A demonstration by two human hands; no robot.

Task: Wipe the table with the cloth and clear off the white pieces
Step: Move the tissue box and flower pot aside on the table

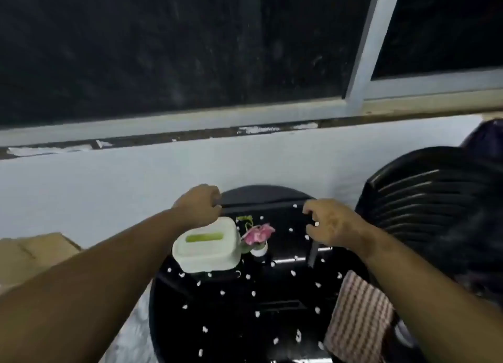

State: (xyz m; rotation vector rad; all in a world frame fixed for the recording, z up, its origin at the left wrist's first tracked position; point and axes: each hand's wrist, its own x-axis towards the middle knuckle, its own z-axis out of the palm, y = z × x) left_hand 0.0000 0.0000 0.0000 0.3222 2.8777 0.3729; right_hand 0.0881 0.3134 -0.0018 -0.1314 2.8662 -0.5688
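A round black table (245, 316) is strewn with several small white pieces (222, 292). A folded striped cloth (359, 316) lies on the table's right edge, under my right forearm. Beyond the table a curved black chair back (261, 195) stands against the wall. My left hand (200, 206) is curled round its left end. My right hand (330, 225) curls over its right end, with a white speck showing at the fingers. Neither hand touches the cloth.
A white lidded box (208, 247) with a green slot sits on the table's far left. Beside it is a pink flower in a small white pot (258, 237). Another black plastic chair (424, 204) stands at right, a cardboard box (32, 256) at left, and a pale wall and window behind.
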